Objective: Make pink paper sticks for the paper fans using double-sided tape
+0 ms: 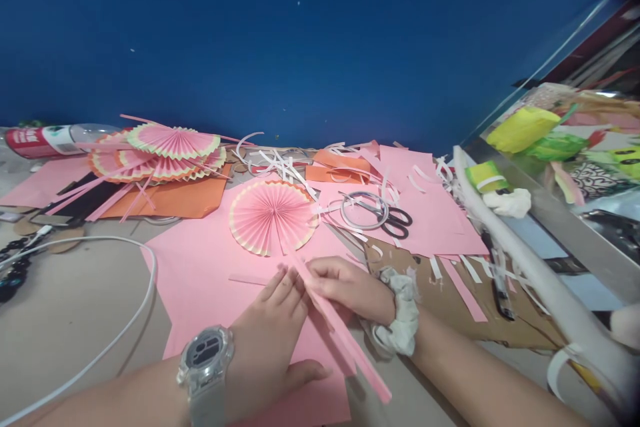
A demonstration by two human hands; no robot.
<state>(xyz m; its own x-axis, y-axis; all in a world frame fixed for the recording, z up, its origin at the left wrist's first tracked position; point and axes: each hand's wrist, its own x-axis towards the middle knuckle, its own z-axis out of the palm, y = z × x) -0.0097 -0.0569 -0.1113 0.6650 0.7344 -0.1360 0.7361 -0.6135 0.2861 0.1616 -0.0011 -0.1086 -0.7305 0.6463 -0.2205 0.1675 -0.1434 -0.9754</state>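
My left hand (267, 340), with a clear watch on its wrist, lies flat with outstretched fingers on a large pink paper sheet (193, 287). Beside its fingertips, my right hand (353, 287) is closed, thumb on top, around a long pink paper strip (361, 361). That strip slants from the lower right up toward a round pleated paper fan (255, 217), pink with a cream and orange rim. Whether the strip touches the fan I cannot tell. A shorter pink strip (245, 279) rests on the sheet left of my fingers.
Black-handled scissors (400, 221) lie by a coiled wire (353, 220) among white paper scraps. More pleated fans (173, 147) are stacked at the back left near a plastic bottle (50, 140). A cutter knife (501, 287) and a white tube (505, 240) are on the right.
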